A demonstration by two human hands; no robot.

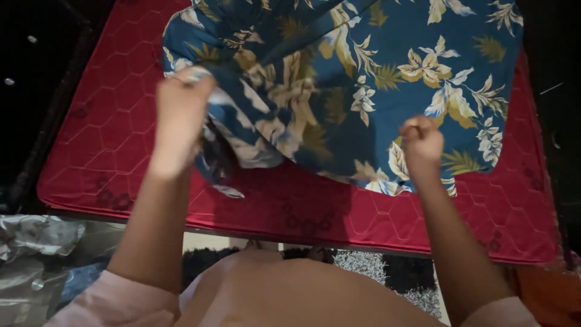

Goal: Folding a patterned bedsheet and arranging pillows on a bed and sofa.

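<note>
We see both hands raised over a red mattress (121,145) with a quilted honeycomb pattern. The left hand (180,115) is closed into a fist around a bunched fold of the sheet (363,79), a dark blue cloth printed with cream and yellow flowers and leaves. The cloth gathers and hangs in loose folds just below that fist, with a small corner trailing down onto the mattress. The right hand (422,140) is also clenched shut, gripping the near edge of the same sheet, which we see pulled up slightly at that spot. Between the two hands the edge of the sheet sags toward the mattress. The rest of the sheet spreads away from us over the far part of the mattress, fairly flat on the right side and rumpled on the left. Both forearms reach forward out of pale pink sleeves (115,303). Below the near edge of the mattress we make out a black and white shaggy rug (387,272), and crumpled clear plastic (42,242) lies at the lower left on the floor
</note>
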